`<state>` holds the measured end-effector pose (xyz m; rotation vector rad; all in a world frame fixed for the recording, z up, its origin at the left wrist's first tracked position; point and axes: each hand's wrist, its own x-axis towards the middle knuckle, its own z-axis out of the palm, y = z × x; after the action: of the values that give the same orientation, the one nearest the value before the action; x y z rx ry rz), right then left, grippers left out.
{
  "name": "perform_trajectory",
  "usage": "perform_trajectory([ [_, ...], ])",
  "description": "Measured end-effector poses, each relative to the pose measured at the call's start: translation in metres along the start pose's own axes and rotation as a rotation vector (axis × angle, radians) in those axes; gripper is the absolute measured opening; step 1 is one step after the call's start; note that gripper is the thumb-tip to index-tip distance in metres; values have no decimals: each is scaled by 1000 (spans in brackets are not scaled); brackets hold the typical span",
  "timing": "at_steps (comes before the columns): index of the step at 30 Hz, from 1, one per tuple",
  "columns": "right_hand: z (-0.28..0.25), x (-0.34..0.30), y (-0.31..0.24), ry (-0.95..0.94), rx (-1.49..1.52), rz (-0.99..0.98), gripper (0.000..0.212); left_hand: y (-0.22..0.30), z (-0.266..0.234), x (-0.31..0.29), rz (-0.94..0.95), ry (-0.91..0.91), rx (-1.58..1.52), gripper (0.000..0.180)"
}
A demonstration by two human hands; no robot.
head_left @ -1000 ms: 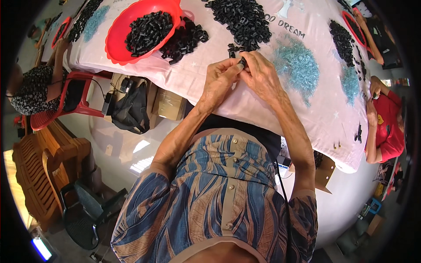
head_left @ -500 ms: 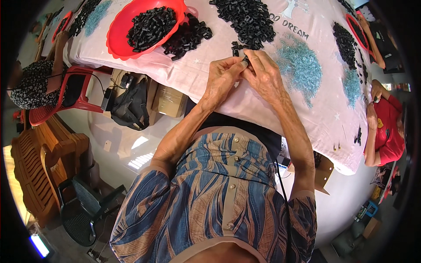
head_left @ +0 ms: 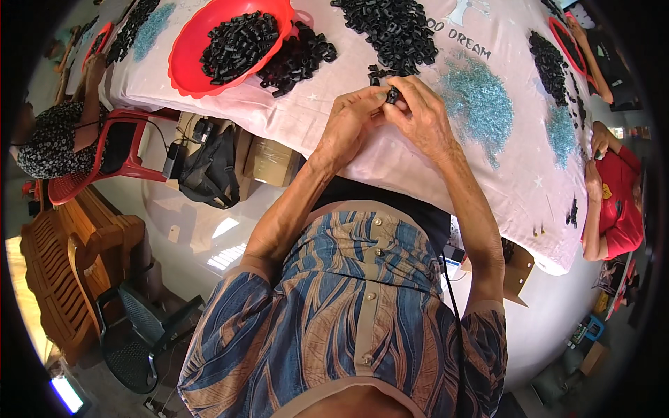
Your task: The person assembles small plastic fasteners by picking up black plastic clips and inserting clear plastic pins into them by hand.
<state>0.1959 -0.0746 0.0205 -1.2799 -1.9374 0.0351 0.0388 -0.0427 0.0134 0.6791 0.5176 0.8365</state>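
Observation:
A small black plastic piece point(head_left: 392, 95), short and tube-like, is pinched between my two hands over the near edge of the table. My right hand point(head_left: 426, 120) is closed, its index finger and thumb around the piece. From the left, my left hand point(head_left: 346, 124) is also closed, thumb and fingertips pressed against the same piece. Just beyond my fingers lies a heap of similar black pieces point(head_left: 394, 38). To the right of my right hand spreads a pile of tiny pale-blue clear bits point(head_left: 481, 104), too small to name.
A red scalloped basin point(head_left: 185, 59) full of black pieces stands left on the pink tablecloth point(head_left: 279, 122), beside a loose black heap point(head_left: 300, 59). Co-workers sit at right in a red shirt point(head_left: 620, 198) and at left by a red chair point(head_left: 104, 157). Cardboard boxes point(head_left: 270, 161) stand underneath.
My hands have tilted slightly, and the black piece between the fingertips now shows more plainly. The right fingers have shifted around it. At right, the red-shirted person's hands have moved a little.

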Motion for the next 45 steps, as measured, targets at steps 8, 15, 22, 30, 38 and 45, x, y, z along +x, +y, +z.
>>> perform_trajectory([
  [8, -1, 3, -3, -41, 75, 91, 37, 7, -4, 3, -79, 36, 48, 20],
  [15, -3, 1, 1, -18, -49, 28, 36, 4, -6, 5, -70, -16, 110, 24],
  [22, -2, -1, 0, 99, -88, -93, 36, 0, -5, 5, 0, -8, -19, 25],
  [30, -3, -1, -1, 92, -144, -132, 34, 0, -8, 7, -2, -5, -47, 23],
  [38, -3, 3, -3, 110, -139, -152, 31, 1, -11, 8, 6, -40, -44, 18],
  [45, -6, 4, -9, 51, -85, -101, 31, -13, -21, 10, 60, -94, -90, 12],
])
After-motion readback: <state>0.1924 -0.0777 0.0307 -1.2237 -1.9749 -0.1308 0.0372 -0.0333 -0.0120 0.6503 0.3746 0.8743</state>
